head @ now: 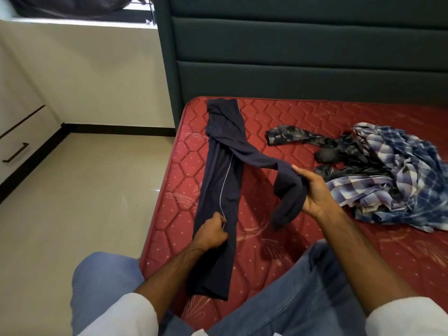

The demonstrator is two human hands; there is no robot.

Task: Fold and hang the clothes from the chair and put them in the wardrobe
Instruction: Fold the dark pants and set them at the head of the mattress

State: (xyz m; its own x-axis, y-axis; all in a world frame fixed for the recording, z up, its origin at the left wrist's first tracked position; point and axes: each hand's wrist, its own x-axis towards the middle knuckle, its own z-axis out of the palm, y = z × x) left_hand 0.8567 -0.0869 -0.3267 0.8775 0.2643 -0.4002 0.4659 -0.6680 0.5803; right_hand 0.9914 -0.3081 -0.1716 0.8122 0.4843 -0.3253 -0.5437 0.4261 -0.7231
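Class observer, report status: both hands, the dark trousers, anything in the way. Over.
Left hand pinches trousers at the piped seam. Right hand holds the other leg's end, lifted. Clothes heap lies apart on the mattress, nothing blocking.

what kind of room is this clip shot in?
Most likely a bedroom: a bare red mattress against a padded dark headboard, drawers along the left wall, and clothes lying on the bed, dark trousers and a plaid heap.

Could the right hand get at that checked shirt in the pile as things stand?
Probably not at once: the right hand is gripping one leg of the dark trousers. The checked shirt lies just beside it on the mattress, nothing between.
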